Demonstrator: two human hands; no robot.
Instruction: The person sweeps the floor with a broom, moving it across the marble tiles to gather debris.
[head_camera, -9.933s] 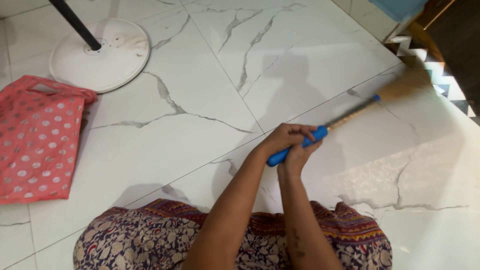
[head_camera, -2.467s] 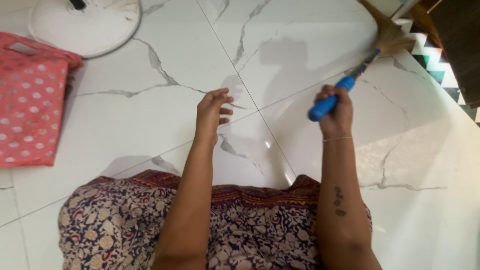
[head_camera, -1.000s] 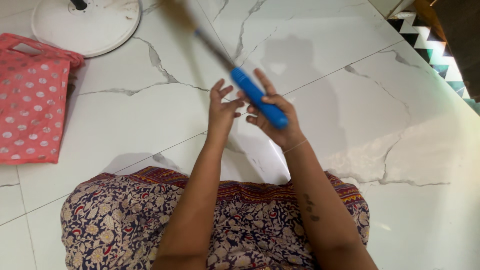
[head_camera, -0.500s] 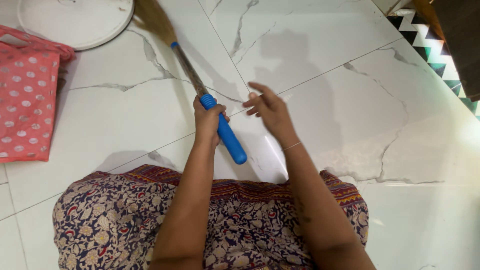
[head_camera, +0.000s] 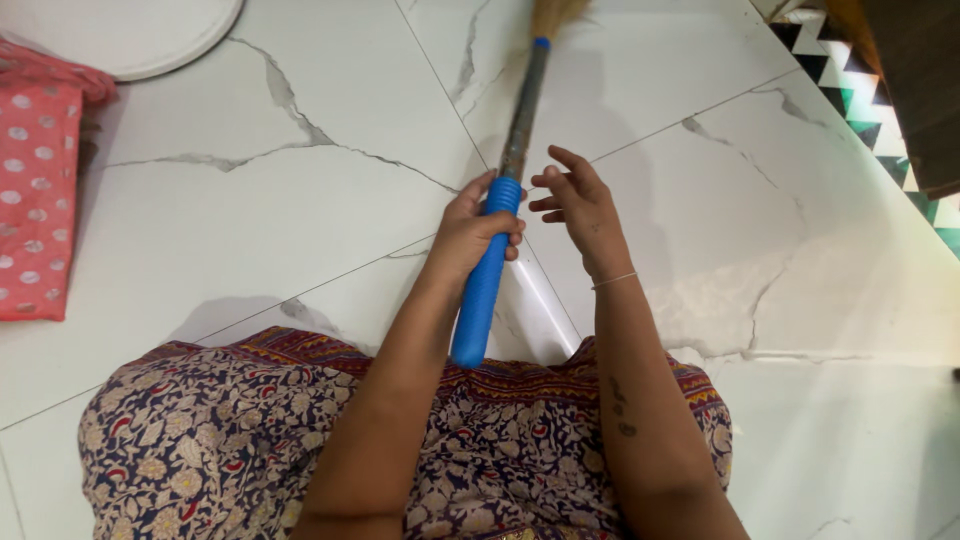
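Note:
A broom with a blue plastic handle (head_camera: 483, 288) and a straw head (head_camera: 556, 12) points straight away from me over the white marble floor. My left hand (head_camera: 468, 228) is shut on the upper end of the blue grip. My right hand (head_camera: 577, 203) hovers just right of the handle with fingers spread, holding nothing. A thin bangle sits on the right wrist. The straw head is cut off by the top edge of the view.
A pink dotted bag (head_camera: 36, 190) lies at the left edge. A round white stand base (head_camera: 130, 35) sits at top left. A patterned black, white and teal border (head_camera: 880, 110) runs along the right. My patterned dress (head_camera: 250, 440) fills the bottom.
The broom passed from my right hand to my left. Over the last half second it swung from pointing up-left to straight ahead, and my right hand stayed open beside it.

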